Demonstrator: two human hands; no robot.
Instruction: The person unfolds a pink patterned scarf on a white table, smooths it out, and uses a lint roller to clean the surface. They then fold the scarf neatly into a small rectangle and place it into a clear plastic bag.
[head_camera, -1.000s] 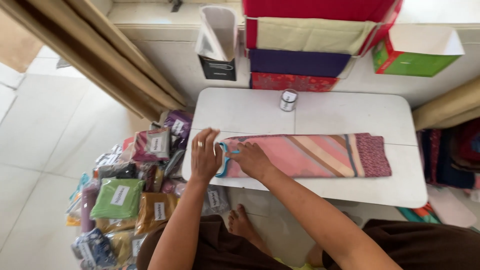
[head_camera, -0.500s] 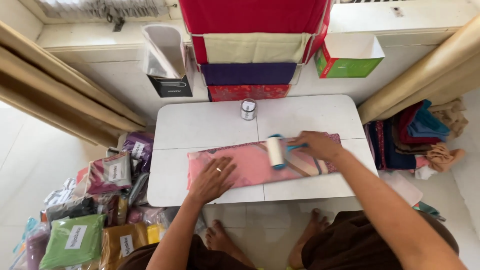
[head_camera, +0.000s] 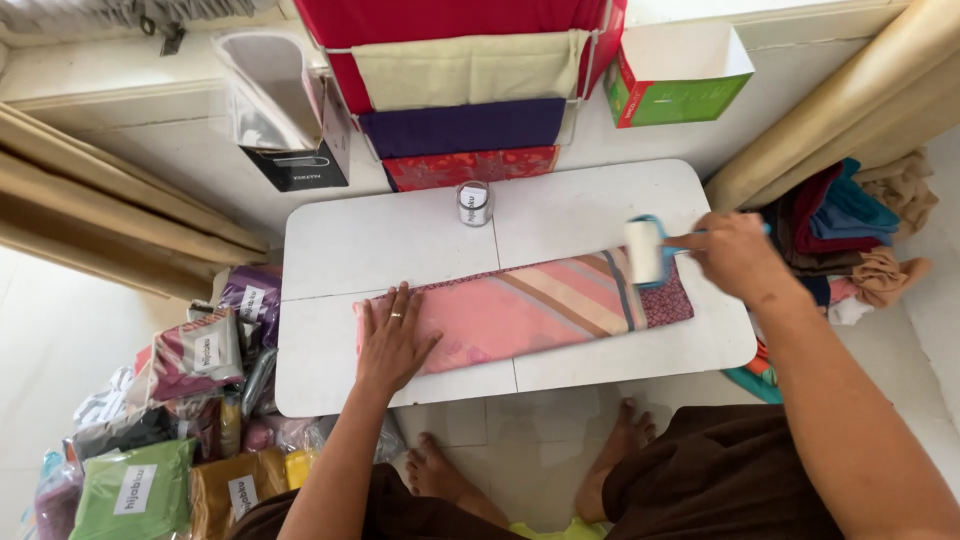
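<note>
Folded pink striped cloth (head_camera: 520, 310) lying along the near half of the white table (head_camera: 400, 235), as half a second ago. Roller travelled from the cloth's middle to its right end, so most of the length looks covered. Left hand (head_camera: 392, 342) spread flat, pressing the cloth's left end. Right hand (head_camera: 738, 255) closed round the blue handle of the lint roller (head_camera: 642, 252), its white drum on the cloth's right end.

Folded pink striped cloth (head_camera: 520, 310) lying flat lengthwise across the white counter (head_camera: 380, 240). White lint roller (head_camera: 643, 252), blue-handled, resting on the cloth's right end.
</note>
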